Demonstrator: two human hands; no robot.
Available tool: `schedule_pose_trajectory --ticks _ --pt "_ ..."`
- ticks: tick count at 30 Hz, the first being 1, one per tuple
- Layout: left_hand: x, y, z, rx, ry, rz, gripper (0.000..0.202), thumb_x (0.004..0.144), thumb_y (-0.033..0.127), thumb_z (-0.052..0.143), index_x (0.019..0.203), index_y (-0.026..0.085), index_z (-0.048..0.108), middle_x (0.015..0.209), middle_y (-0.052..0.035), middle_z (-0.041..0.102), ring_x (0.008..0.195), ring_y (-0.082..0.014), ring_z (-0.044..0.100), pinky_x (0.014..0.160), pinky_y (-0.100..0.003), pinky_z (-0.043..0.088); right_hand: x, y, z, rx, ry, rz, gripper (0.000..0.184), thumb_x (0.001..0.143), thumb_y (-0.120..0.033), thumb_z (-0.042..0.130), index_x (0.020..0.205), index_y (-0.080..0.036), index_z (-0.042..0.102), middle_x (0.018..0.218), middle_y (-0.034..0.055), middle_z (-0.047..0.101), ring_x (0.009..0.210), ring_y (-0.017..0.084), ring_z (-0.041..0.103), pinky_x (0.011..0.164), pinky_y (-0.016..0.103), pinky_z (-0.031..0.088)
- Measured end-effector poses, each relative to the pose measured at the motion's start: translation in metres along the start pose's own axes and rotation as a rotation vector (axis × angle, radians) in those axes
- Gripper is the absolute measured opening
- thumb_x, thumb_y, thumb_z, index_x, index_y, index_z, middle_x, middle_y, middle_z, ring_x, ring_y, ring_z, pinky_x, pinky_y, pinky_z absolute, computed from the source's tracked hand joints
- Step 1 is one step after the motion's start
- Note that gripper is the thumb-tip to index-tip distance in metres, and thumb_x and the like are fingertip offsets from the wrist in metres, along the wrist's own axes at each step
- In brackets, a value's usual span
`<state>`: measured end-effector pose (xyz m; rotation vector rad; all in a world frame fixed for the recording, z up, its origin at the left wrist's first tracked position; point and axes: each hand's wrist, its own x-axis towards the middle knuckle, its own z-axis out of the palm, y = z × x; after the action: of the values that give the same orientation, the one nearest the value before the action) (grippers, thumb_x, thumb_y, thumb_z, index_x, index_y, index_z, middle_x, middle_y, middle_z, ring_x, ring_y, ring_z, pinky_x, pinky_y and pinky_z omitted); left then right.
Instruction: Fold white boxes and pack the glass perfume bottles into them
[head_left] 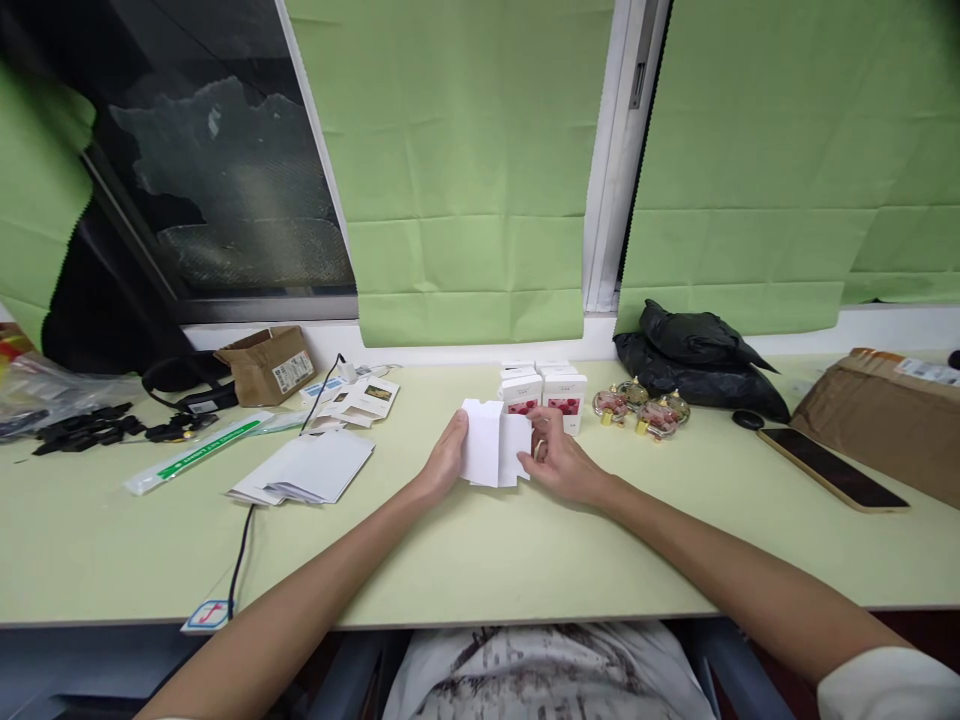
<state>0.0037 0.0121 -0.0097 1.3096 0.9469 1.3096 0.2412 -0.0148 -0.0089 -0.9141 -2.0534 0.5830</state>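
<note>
A white folded-card box, partly opened with notched flaps at its ends, is held above the middle of the table between my two hands. My left hand is closed on its left edge, the fingers mostly behind the card. On the other side, my right hand pinches the right panel between thumb and fingers. Just behind my hands stand several small white boxes with pink-red pictures on their fronts. To their right lie several round glass-like pieces with gold-coloured caps.
Flat white cartons are stacked at left, near printed cards and a black cable. An open brown box stands behind. Black plastic bags, a phone and a large brown parcel occupy the right side.
</note>
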Motion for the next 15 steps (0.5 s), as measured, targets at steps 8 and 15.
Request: schedule_pose_trajectory --ticks 8,15 --pt "0.0080 -0.0111 -0.0049 -0.062 0.030 -0.067 0.072 0.094 0.078 0.053 0.133 0.019 0.067 0.139 -0.0124 0.071 0.129 -0.0337 0.065 0.105 -0.044 0.054 -0.0003 -0.0053 -0.0042 -0.143 -0.116 -0.098 0.046 0.090 -0.047 0.076 0.127 -0.028 0.057 0.118 0.0065 0.062 0.080 0.018 0.059 0.072 0.032 0.051" --pt "0.0015 -0.0048 -0.0021 0.025 -0.012 -0.027 0.073 0.096 0.078 0.050 0.134 0.017 0.065 0.136 -0.0140 0.071 0.127 -0.0324 0.065 0.104 -0.042 0.053 0.0008 -0.0008 -0.0016 -0.111 -0.043 -0.046 0.019 0.101 -0.040 0.062 0.114 -0.027 0.059 0.095 0.0000 0.068 0.070 0.015 0.058 0.069 0.029 0.047"
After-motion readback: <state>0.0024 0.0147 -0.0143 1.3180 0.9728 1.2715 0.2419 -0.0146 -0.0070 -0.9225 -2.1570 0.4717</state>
